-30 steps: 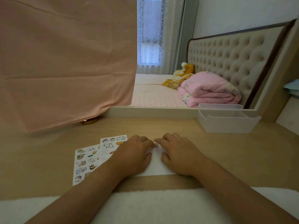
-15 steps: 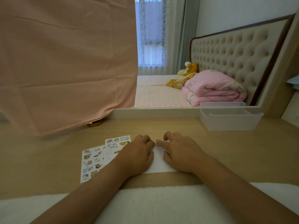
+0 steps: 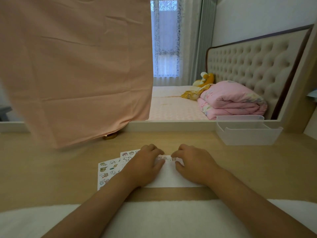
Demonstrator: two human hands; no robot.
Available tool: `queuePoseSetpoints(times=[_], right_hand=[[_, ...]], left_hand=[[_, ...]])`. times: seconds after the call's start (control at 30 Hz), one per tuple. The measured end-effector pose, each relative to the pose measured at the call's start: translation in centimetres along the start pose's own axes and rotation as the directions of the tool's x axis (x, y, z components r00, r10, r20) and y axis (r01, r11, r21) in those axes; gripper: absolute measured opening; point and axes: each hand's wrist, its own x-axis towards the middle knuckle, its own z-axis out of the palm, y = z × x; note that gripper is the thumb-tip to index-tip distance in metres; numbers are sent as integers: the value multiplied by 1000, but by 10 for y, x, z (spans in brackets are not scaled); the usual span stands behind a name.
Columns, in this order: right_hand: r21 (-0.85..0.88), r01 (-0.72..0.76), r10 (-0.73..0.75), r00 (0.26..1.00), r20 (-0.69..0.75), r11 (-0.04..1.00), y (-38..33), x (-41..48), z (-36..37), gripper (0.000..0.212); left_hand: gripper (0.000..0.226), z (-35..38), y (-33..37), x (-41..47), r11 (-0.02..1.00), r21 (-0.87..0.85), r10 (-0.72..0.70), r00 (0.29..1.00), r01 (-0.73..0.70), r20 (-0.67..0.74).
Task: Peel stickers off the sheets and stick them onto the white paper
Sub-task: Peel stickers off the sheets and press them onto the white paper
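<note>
White paper (image 3: 171, 177) flat on counter (image 3: 51, 169), under both hands.
Right hand (image 3: 193, 165) pinches small sticker (image 3: 173, 159) at paper's far edge; left hand (image 3: 144, 167) rests bent-fingered, grip unclear. Sticker sheets (image 3: 108, 170) lie just left.

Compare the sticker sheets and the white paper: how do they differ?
The sticker sheets are crowded with cartoon prints; the white paper is mostly bare, with a few stickers near its far edge. The left hand and right hand rest on the paper; the sheets lie beside it, partly under the left arm. Both lie flat on the table.
</note>
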Motion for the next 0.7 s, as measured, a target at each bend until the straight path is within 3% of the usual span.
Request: queuePoseSetpoints(times=[0.13,0.27,0.47,0.7], right_hand=[[100,6,-4,1000,-14,995,-19,9,-4,32],[170,37,-48,997,56,985,-44,25,-4,34],[160,79,-106,980,167,984,-74,42,12,55],[156,157,-171,982,79,975,-72,38,22,52]], left_hand=[[28,-33,-22,-17,995,4,-103,993,104,-60],[36,-54,-48,-40,986,70,-150,989,151,-13],[84,-43,-65,-64,973,204,-133,984,106,120],[68,-40,-72,-60,985,164,-65,997,59,29]])
